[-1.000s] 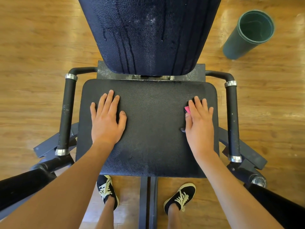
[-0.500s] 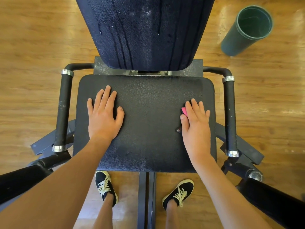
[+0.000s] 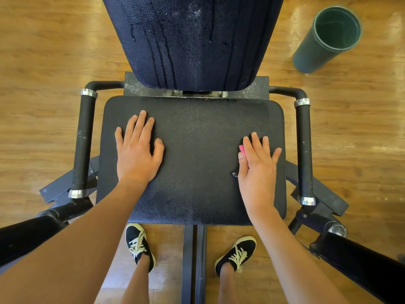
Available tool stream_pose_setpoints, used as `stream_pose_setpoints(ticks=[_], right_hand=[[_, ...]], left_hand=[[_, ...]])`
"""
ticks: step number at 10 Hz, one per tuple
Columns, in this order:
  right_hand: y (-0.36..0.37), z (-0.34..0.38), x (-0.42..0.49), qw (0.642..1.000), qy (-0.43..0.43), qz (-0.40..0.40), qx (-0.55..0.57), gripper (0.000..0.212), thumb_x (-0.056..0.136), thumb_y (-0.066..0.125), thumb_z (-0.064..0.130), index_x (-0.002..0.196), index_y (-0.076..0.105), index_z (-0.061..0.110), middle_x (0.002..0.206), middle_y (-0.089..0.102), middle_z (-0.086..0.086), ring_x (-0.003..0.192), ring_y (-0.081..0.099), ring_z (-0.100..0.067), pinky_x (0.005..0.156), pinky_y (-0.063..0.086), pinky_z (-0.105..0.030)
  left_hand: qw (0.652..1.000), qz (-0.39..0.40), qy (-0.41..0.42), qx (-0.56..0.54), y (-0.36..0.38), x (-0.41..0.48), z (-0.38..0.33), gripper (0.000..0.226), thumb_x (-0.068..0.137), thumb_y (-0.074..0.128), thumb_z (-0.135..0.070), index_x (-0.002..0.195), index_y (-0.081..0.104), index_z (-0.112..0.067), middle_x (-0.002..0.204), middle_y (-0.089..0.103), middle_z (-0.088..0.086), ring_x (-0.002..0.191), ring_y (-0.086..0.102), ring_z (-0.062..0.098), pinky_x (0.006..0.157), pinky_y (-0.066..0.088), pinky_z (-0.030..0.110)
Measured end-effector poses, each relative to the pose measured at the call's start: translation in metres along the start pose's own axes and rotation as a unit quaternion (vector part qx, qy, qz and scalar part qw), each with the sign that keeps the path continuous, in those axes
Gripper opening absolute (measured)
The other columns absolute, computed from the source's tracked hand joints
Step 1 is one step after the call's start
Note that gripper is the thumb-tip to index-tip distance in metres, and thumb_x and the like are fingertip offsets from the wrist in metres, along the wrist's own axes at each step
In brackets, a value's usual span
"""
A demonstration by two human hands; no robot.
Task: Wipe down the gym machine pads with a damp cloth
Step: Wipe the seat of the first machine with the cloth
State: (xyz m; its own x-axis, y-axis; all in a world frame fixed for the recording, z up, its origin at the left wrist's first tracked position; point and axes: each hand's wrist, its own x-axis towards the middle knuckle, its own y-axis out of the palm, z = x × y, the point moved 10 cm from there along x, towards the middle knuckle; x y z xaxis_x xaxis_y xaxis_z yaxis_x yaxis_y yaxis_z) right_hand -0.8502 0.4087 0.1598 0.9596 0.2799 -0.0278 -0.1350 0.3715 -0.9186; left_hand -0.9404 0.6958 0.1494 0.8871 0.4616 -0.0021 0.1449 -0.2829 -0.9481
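The black seat pad [image 3: 197, 150] of the gym machine lies flat in front of me. Above it rises the dark back pad [image 3: 192, 40], streaked with wet drip lines. My left hand [image 3: 137, 150] rests flat on the left part of the seat, fingers straight. My right hand [image 3: 256, 163] presses flat on the right part of the seat, over a pink cloth [image 3: 241, 148]. Only a small pink corner of the cloth shows beside the index finger; the rest is hidden under the palm.
Black handle bars with silver rings flank the seat, one on the left [image 3: 83, 145] and one on the right [image 3: 304, 150]. A dark green cylindrical bin [image 3: 326, 40] stands on the wooden floor at the upper right. My feet in black shoes [image 3: 140, 246] stand below the seat's front edge.
My right hand with the cloth has slid slightly toward me along the right side of the seat. My left hand has stayed flat in the same place.
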Motion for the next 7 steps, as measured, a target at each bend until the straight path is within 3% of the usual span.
stream_pose_setpoints(ticks=[1,3,7], right_hand=[[0.000,0.000,-0.014,1.000,0.007,0.007,0.010,0.043,0.103,0.054,0.008,0.146,0.055,0.008,0.157,0.046,-0.013,0.150,0.033,-0.039,0.123,0.004,-0.053],[0.001,-0.001,-0.063,0.999,0.010,0.017,0.025,0.041,0.105,0.047,0.014,0.144,0.056,0.008,0.156,0.048,-0.011,0.149,0.035,-0.038,0.123,0.010,-0.055],[0.002,0.004,-0.030,1.000,-0.019,0.002,0.002,0.046,0.097,0.063,0.004,0.142,0.058,0.004,0.154,0.049,-0.013,0.149,0.036,-0.040,0.124,0.012,-0.054]], left_hand=[[1.000,0.000,-0.001,-0.001,-0.002,0.000,0.000,0.055,0.103,0.037,-0.039,0.153,0.043,-0.016,0.168,0.027,0.002,0.156,0.017,0.021,0.127,0.006,0.053],[1.000,0.001,0.001,0.002,0.000,-0.001,0.000,0.055,0.103,0.036,-0.038,0.152,0.044,-0.015,0.167,0.028,0.003,0.155,0.018,0.022,0.126,0.007,0.054],[1.000,-0.005,0.004,0.005,0.001,0.000,0.001,0.055,0.103,0.037,-0.039,0.152,0.043,-0.015,0.167,0.028,0.003,0.155,0.017,0.022,0.126,0.005,0.053]])
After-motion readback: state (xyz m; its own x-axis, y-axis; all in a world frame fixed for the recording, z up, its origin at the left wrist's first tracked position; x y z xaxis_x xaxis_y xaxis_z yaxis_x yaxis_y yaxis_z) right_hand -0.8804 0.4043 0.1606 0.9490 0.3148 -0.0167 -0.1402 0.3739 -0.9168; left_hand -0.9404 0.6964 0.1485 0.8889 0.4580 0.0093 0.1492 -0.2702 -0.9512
